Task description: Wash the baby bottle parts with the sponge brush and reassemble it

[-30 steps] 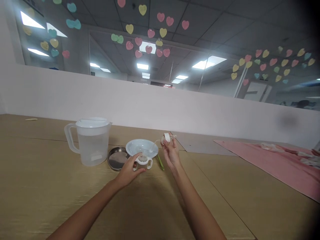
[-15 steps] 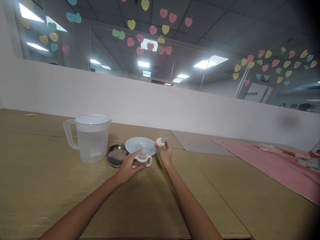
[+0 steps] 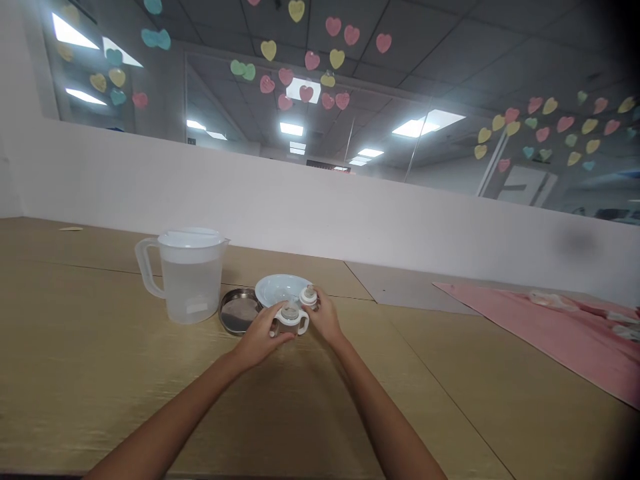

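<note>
My left hand is closed around a small clear baby bottle with white handles; its neck is uncovered at the top. In my right hand is the bottle's white collar with a clear nipple, gripped by the fingers and held upright just above and right of the bottle's neck. The two pieces look apart, though the gap is hard to judge. Behind both hands lies a pale blue bowl, partly covered by them. Something clear inside it is hard to make out.
A large translucent pitcher with a white lid, partly filled, stands at the left. Beside it is a round, shallow steel dish. A pink cloth covers the table's right side. A white wall with windows above borders the back.
My right hand has brought the nipple collar left and down toward the bottle, turning it from tilted to upright. My left hand keeps hold of the bottle. The view has shifted slightly.
</note>
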